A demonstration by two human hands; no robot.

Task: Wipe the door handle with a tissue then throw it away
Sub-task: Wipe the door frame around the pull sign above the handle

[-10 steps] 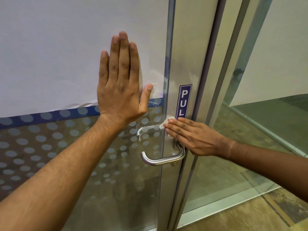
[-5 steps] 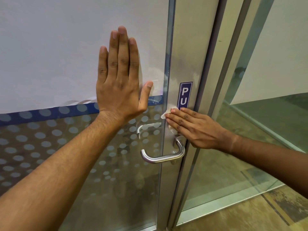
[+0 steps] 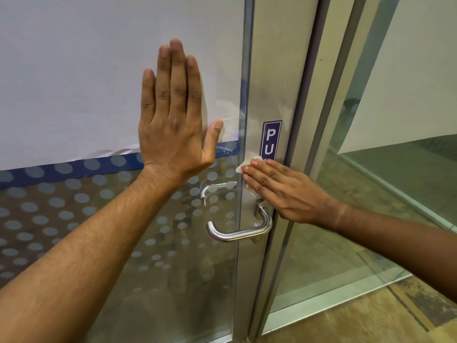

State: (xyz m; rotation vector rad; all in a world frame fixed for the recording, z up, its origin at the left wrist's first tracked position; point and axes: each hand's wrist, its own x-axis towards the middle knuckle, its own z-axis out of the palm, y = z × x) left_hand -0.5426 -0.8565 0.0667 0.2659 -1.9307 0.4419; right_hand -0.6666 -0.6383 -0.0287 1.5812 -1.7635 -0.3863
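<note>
Frosted glass door (image 3: 74, 70) under flat-spread left hand (image 3: 173, 129); right hand (image 3: 284, 191) presses tissue (image 3: 243, 165) on metal frame (image 3: 279, 70).

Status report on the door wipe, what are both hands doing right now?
Left hand flat on the glass door, bracing. Right hand presses tissue to frame above door handle. Handle itself untouched. Nothing in the way.

Brushed metal door handle (image 3: 243, 232), soft white paper tissue (image 3: 244, 165), glossy dotted glass door (image 3: 160, 256).
</note>
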